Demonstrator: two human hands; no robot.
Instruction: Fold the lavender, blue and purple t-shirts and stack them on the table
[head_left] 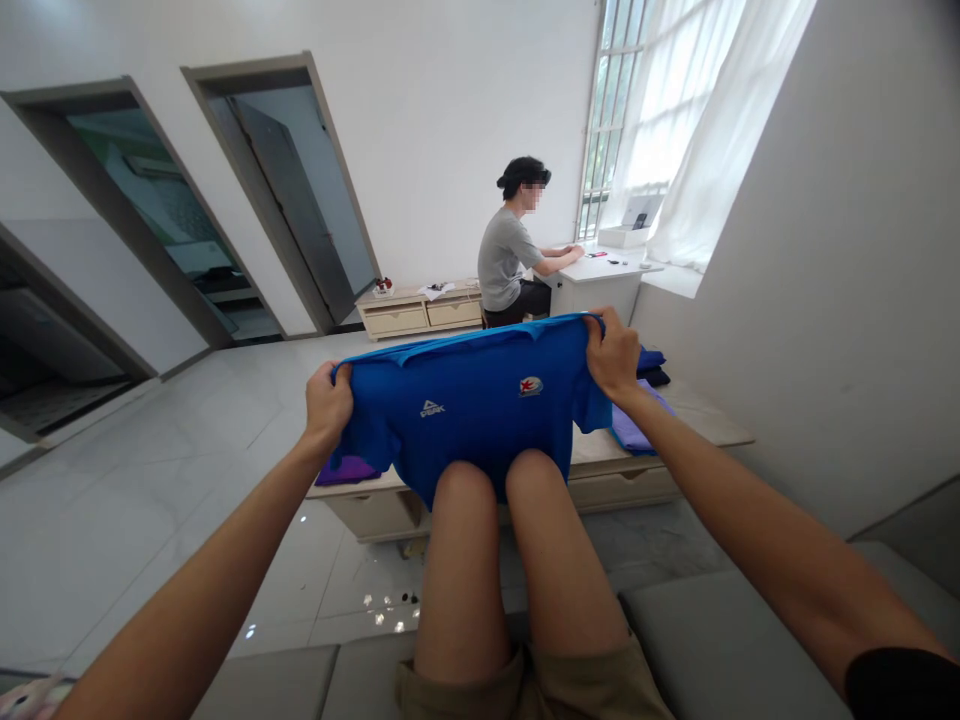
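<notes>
I have the left hand (328, 408) clenched on one upper corner of the blue shirt (484, 415) and the right hand (615, 358) clenched on the other, so it hangs spread between them, just beyond the knees (466, 500). Past it I see the bench (709, 432), with a purple cloth (349, 471) below the left hand and a lilac cloth (637, 428) near the right. Farther off, a person (504, 250) sits at a desk (606, 290).
</notes>
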